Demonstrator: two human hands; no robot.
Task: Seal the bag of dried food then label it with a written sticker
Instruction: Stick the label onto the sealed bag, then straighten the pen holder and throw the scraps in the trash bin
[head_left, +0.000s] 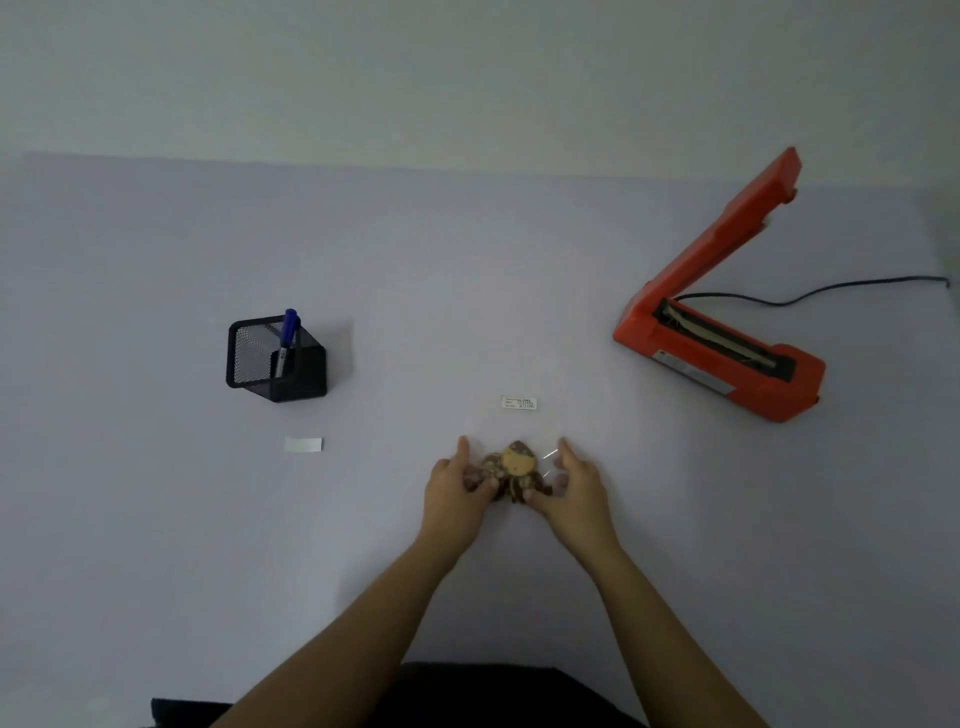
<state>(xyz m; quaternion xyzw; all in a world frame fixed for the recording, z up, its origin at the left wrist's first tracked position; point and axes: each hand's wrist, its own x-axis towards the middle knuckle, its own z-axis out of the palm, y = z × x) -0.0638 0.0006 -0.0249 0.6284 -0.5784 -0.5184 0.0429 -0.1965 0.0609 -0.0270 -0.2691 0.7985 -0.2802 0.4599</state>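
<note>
Head view: the pale surface (467, 291) spreads out all around your fingers. Far off to the right of your fingers, and further from you, sits the red sealer (727, 374). Its lid (727, 234) is lifted up high, and a black cord (810, 293) runs away from it.

Your left hand (452, 493) and right hand (576, 491) are close together. Far to the left of your fingers stands a black mesh cup (270, 358).

The bag of dried food (511, 470) lies on the surface, right between your hands. Your fingers (464, 452) are curled in narrow and hold it, the left ones on its left side and the right ones on its right side. The bag is clear, so its edges are hard to see.

A blue pen (287, 338) stands in the cup. A blank white sticker (303, 445) lies flat to the left of your fingers, near the cup. A small printed label (518, 402) sits just past your fingers.
</note>
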